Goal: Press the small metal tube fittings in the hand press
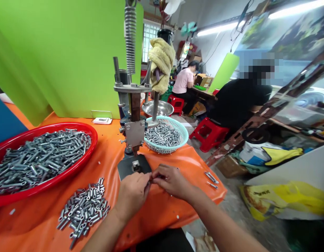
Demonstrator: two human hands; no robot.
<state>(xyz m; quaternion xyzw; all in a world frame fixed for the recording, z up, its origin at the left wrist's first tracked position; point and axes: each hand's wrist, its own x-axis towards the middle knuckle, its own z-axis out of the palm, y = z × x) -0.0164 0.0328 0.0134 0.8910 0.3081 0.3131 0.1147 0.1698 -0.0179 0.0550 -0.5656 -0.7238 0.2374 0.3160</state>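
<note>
My left hand point(132, 192) and my right hand point(171, 180) meet fingertip to fingertip just in front of the base of a small hand press point(132, 134). Both are pinched on a small metal part that is mostly hidden between the fingers. The press stands on the orange table point(164, 206), with a spring on top and a lever wrapped in yellow cloth point(162, 59). A loose pile of small grey metal tubes point(84, 208) lies left of my left hand.
A red tray point(92, 140) full of grey metal tubes sits at the left. A teal basket point(181, 127) of metal parts stands behind the press, a steel bowl point(164, 108) beyond it. Two loose parts point(211, 178) lie near the table's right edge. Two people sit on red stools at the back right.
</note>
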